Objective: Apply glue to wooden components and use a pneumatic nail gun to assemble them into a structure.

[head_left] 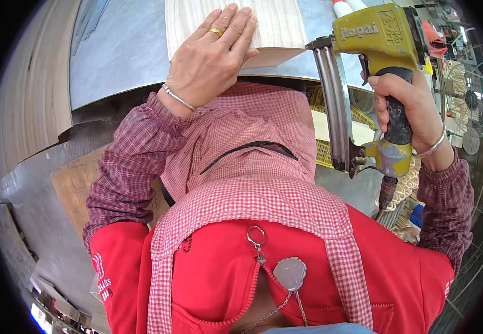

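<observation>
My left hand (208, 62) lies flat on a pale wooden box or block (279, 25) at the table's near edge. Its fingers are stretched out over the top face, and the thumb is by the front edge. In my right hand (417, 106) is a yellow-green pneumatic nail gun (372, 30), gripped by its black handle. The gun's silver magazine (335, 106) points down toward me. Its nose is right by the box's right corner; whether they touch, I cannot tell. My index finger is near the trigger.
The box rests on a grey metal tabletop (124, 53). A stack of long wooden boards (30, 83) stands at the left. Below the table on the right is a yellow plastic crate (324, 153) holding pale wood. A white bottle with a red part (341, 8) is at the back.
</observation>
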A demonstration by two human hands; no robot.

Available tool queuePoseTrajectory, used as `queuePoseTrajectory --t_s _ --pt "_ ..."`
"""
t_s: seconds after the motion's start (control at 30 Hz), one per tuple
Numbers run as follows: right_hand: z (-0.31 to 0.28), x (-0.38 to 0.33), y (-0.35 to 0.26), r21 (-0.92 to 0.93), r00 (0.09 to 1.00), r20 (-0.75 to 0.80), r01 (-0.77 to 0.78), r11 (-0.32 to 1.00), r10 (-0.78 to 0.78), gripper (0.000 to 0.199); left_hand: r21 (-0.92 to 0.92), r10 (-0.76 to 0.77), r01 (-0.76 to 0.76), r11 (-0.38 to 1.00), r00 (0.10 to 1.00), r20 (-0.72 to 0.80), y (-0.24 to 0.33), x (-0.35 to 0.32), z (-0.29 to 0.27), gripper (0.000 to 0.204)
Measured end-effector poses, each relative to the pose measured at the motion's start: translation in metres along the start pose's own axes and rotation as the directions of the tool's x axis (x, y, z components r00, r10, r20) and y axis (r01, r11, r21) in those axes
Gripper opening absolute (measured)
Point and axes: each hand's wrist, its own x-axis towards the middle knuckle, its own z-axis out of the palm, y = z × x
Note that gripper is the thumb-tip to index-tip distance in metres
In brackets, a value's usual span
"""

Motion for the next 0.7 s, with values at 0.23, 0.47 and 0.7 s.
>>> queuePoseTrajectory --t_s 0.23,0.47,0.7 --pt "0.007 -0.012 -0.007 -0.069 0.998 0.011 0.054 0.996 -0.054 0.026 0.027 -0.046 0.047 0.999 0.998 -0.046 0.005 0.004 0.005 0.042" --pt "-0.003 -0.016 -0.016 -0.088 0.990 0.091 0.119 0.989 -0.111 0.027 -0.240 -0.084 0.167 0.956 0.943 0.322 0.009 0.077 -0.069 0.042" --pt "-0.006 -0.015 -0.014 -0.084 0.989 0.115 0.107 0.991 -0.097 0.028 -0.257 -0.107 0.187 0.948 0.949 0.296 0.015 0.081 -0.067 0.043"
